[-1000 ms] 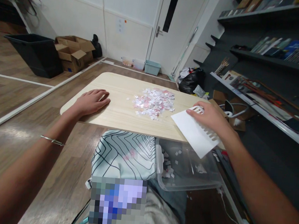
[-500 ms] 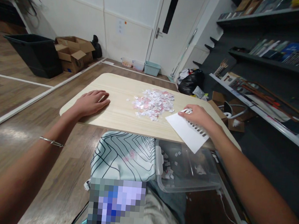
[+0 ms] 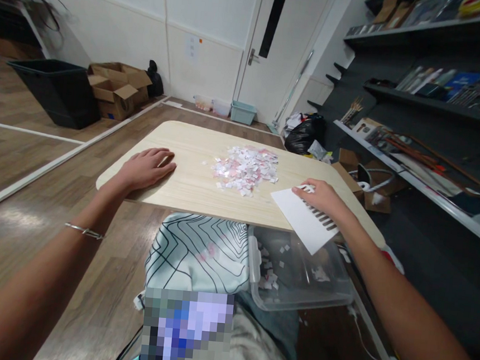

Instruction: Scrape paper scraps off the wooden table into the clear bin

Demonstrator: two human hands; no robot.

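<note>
My left hand (image 3: 148,168) lies flat on the left part of the pale wooden table (image 3: 188,189), its fingers stretched out and holding nothing. Over the table's right front, my right hand (image 3: 320,198) is closed on a white comb-edged scraper (image 3: 299,219), a flat sheet with a row of slots along the side by the palm. One corner of the scraper hangs past the front edge. Between the hands, nearer the right one, is a heap of small white and pinkish paper pieces (image 3: 247,169); the scraper's left tip is a short way from it.
Below the table's front edge sits a clear plastic bin (image 3: 305,303) with some paper pieces inside. Beside it is a light cloth with black lines (image 3: 200,255). Dark shelves (image 3: 431,104) stand at the right; a black bin (image 3: 56,94) and cardboard boxes (image 3: 119,88) are at the back left.
My right hand and the scraper have shifted slightly right and toward me, away from the heap. My left hand stays flat in the same place.
</note>
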